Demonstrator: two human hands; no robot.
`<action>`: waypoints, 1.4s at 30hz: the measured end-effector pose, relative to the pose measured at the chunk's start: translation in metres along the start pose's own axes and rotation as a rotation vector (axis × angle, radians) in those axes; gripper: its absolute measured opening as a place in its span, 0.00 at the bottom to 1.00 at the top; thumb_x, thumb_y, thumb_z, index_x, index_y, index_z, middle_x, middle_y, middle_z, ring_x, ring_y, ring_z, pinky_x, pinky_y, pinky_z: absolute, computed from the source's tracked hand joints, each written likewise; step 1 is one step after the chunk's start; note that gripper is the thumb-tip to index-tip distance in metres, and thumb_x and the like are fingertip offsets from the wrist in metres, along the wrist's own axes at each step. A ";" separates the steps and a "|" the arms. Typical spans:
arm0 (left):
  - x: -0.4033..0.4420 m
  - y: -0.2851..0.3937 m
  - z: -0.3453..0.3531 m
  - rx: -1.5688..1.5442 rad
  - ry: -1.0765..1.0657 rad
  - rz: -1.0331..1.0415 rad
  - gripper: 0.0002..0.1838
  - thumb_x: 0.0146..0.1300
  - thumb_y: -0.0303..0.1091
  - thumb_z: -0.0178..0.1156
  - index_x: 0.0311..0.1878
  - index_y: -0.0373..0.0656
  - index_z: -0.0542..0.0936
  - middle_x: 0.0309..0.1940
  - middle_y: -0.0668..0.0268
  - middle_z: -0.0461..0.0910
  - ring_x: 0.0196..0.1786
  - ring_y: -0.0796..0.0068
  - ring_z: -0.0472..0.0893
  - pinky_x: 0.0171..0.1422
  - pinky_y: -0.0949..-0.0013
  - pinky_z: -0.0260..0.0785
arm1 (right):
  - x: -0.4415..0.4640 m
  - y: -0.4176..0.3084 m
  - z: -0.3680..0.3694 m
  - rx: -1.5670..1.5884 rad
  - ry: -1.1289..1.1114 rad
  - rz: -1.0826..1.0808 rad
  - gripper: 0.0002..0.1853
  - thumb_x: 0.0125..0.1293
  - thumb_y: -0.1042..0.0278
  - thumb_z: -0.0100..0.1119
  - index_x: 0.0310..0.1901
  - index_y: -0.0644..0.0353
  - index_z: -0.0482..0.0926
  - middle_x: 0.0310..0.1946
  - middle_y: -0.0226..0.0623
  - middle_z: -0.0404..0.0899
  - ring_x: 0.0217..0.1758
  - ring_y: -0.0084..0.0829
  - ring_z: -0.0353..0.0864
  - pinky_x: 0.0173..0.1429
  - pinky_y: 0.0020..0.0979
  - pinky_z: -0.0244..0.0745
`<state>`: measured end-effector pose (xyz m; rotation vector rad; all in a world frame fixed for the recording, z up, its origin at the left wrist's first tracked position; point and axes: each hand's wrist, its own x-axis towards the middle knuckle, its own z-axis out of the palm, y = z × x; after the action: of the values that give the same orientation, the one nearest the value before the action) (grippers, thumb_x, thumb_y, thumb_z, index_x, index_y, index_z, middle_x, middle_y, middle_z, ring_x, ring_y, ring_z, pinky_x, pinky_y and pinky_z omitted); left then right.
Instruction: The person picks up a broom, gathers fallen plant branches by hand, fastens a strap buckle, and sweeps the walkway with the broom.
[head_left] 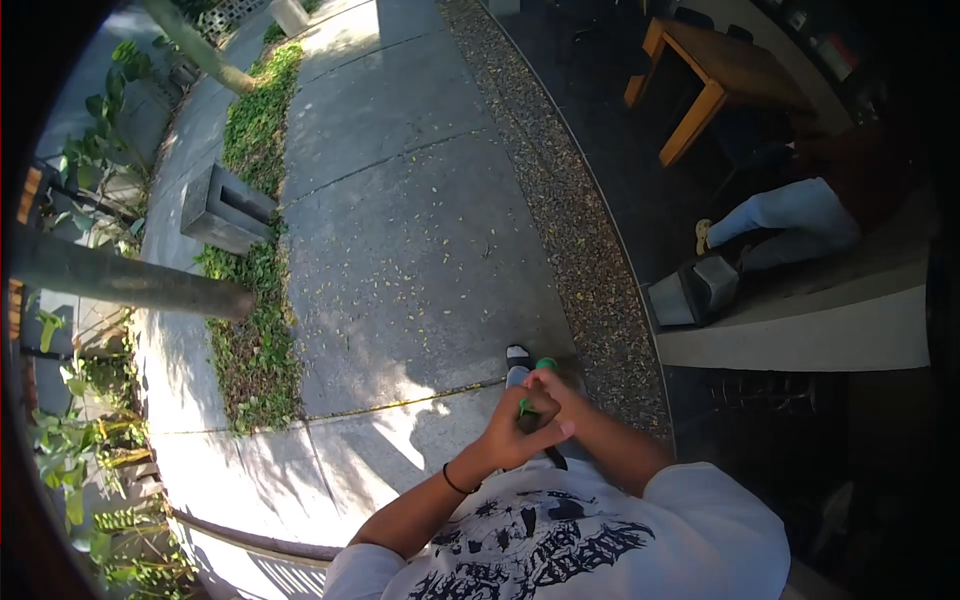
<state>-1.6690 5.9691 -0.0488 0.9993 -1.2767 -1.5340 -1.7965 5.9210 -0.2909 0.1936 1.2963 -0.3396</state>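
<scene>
My two hands are together in front of my waist, at the lower middle of the head view. My left hand (pixel 513 430), with a dark band on its wrist, is closed around a slim dark and green object (pixel 524 407); its thumb points right. Just beyond it, my right hand (pixel 548 390) is closed too, with a green rounded piece (pixel 545 364) showing past its fingers. Whether both green parts belong to one long object I cannot tell, as my fingers hide most of it. A foot in a dark sandal (pixel 517 356) shows beyond the hands.
Concrete paving (pixel 400 220) with scattered yellow leaves runs ahead, beside a gravel strip (pixel 600 290). On the left are a planted bed (pixel 255 370), a tree trunk (pixel 130 270) and a concrete block (pixel 228 210). At right, a person in jeans (pixel 800 210) sits near a wooden table (pixel 730 65).
</scene>
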 end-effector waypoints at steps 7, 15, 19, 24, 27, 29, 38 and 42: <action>0.114 0.022 -0.075 0.533 0.034 0.207 0.28 0.49 0.30 0.73 0.10 0.45 0.60 0.08 0.67 0.59 0.16 0.66 0.59 0.28 0.64 0.54 | 0.090 -0.146 0.195 -0.091 -0.627 -0.086 0.12 0.57 0.74 0.54 0.20 0.53 0.63 0.15 0.29 0.59 0.14 0.25 0.57 0.15 0.28 0.48; 0.159 0.136 -0.100 0.285 -0.382 0.332 0.28 0.43 0.43 0.75 0.08 0.50 0.62 0.07 0.72 0.59 0.12 0.66 0.62 0.25 0.65 0.51 | -0.035 -0.169 0.210 0.139 -0.510 -0.139 0.14 0.64 0.70 0.57 0.22 0.53 0.66 0.15 0.27 0.61 0.16 0.26 0.61 0.20 0.30 0.55; 0.184 0.138 -0.139 -0.206 -0.292 0.265 0.35 0.55 0.56 0.70 0.07 0.49 0.61 0.06 0.71 0.61 0.11 0.70 0.61 0.25 0.66 0.49 | -0.057 -0.152 0.163 0.450 -0.272 -0.047 0.08 0.64 0.72 0.56 0.29 0.57 0.69 0.22 0.34 0.69 0.18 0.28 0.65 0.20 0.30 0.60; 0.255 0.041 -0.207 -0.565 -0.077 0.012 0.32 0.69 0.58 0.56 0.14 0.49 0.59 0.10 0.72 0.56 0.17 0.73 0.53 0.32 0.64 0.52 | 0.083 -0.155 0.110 0.689 -0.105 0.088 0.05 0.65 0.75 0.50 0.33 0.56 0.65 0.25 0.32 0.66 0.19 0.26 0.62 0.19 0.27 0.58; 0.270 0.019 -0.239 -0.469 0.125 0.003 0.33 0.70 0.57 0.54 0.15 0.48 0.57 0.12 0.72 0.56 0.20 0.73 0.55 0.34 0.64 0.53 | 0.151 -0.184 0.159 0.668 0.217 0.140 0.06 0.63 0.75 0.49 0.33 0.55 0.63 0.24 0.31 0.63 0.19 0.25 0.61 0.18 0.26 0.57; 0.265 0.046 -0.245 -0.039 0.130 0.040 0.33 0.65 0.54 0.60 0.14 0.46 0.55 0.13 0.69 0.58 0.21 0.72 0.57 0.33 0.64 0.50 | 0.162 -0.228 0.241 0.377 -0.021 -0.001 0.10 0.57 0.75 0.53 0.24 0.53 0.62 0.17 0.30 0.60 0.16 0.25 0.58 0.17 0.28 0.53; 0.299 0.070 -0.294 0.539 0.025 0.404 0.28 0.47 0.34 0.71 0.11 0.47 0.57 0.11 0.66 0.59 0.18 0.59 0.61 0.30 0.61 0.51 | 0.099 -0.382 0.456 -0.280 -0.642 -0.228 0.11 0.65 0.66 0.60 0.28 0.52 0.68 0.17 0.28 0.63 0.16 0.25 0.61 0.20 0.31 0.54; 0.296 0.143 -0.312 0.490 0.142 0.526 0.27 0.48 0.37 0.70 0.12 0.47 0.59 0.11 0.67 0.58 0.18 0.60 0.64 0.31 0.61 0.53 | -0.026 -0.373 0.476 -0.794 -0.252 -0.704 0.24 0.70 0.61 0.60 0.63 0.61 0.71 0.32 0.34 0.77 0.26 0.35 0.77 0.44 0.38 0.80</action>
<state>-1.4403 5.5863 0.0329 0.9428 -1.6887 -0.7528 -1.5026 5.4197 -0.1218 -0.9668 1.1250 -0.3970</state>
